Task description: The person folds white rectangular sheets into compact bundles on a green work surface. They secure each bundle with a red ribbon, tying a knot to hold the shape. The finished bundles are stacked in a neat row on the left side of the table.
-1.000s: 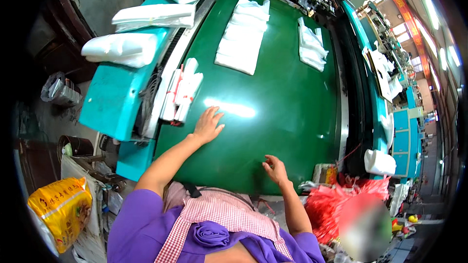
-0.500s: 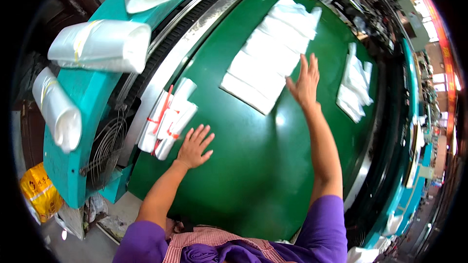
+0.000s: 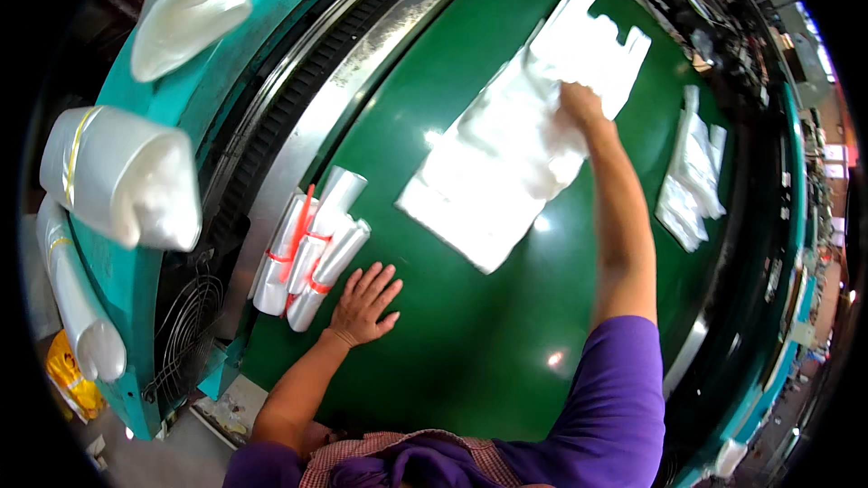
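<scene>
A stack of white plastic carrier bags lies slanted on the green belt, its handle ends pointing away from me. My right hand is on the upper part of the stack, fingers curled in against the top bag; the fingertips are lost in the glare. My left hand rests flat on the belt with its fingers spread, holding nothing. Just left of it is a bundle of rolled white bags tied with red bands.
A smaller pile of white bags lies at the belt's right side. Large rolls of clear plastic stand on the teal machine frame at left. Beneath that frame sits a round wire guard. Metal rails border the belt.
My right hand has gone from open beside the stack to curled on top of it. The stack now reaches closer to me and looks smoother. The left hand stays flat; the whole view has shifted.
</scene>
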